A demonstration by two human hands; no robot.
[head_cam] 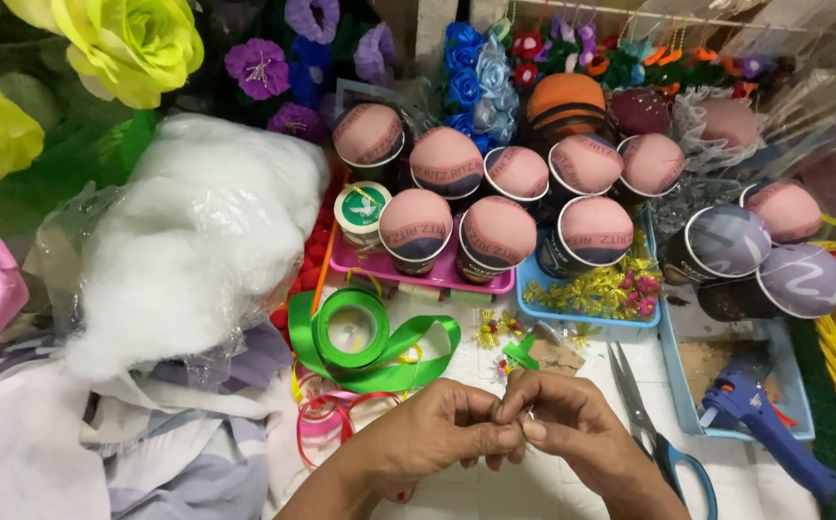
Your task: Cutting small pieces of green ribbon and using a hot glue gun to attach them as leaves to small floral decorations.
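Something tiny, too small to identify, sits pinched between both hands: left hand (437, 433) and right hand (567, 424) meet fingertip to fingertip, clenched for fine work. Scissors (654, 433) lie just right of them, green ribbon (365, 337) just beyond, both within easy reach on the tabletop (524, 491).

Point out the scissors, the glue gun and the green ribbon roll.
scissors (638, 409): head view, on the blades near the pivot.
glue gun (760, 419): head view, on the blue body.
green ribbon roll (326, 332): head view, on the spool's left rim.
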